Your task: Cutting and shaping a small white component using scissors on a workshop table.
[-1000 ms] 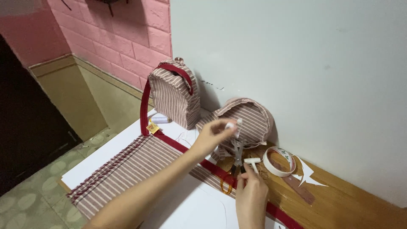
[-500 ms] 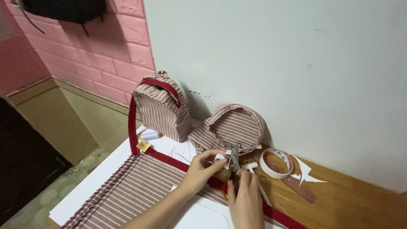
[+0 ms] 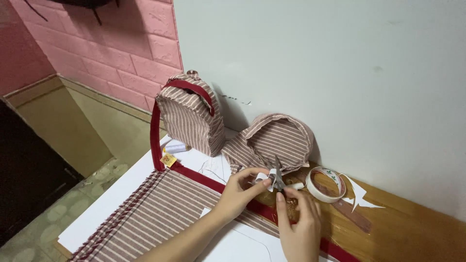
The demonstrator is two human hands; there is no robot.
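My left hand pinches a small white strip of tape by its end, just above the red binding of a striped fabric piece. My right hand grips small scissors, blades pointing up and touching the white strip. Both hands meet in front of a rounded striped fabric piece leaning on the wall. A roll of white tape lies just right of the scissors.
A small striped backpack with a red strap stands by the wall. A white thread spool and a yellow tag lie at its left. White paper scraps lie on the wooden table.
My left hand has come down from a raised position to meet the right hand. The scissors now touch the white strip. The camera view has shifted closer and leftward.
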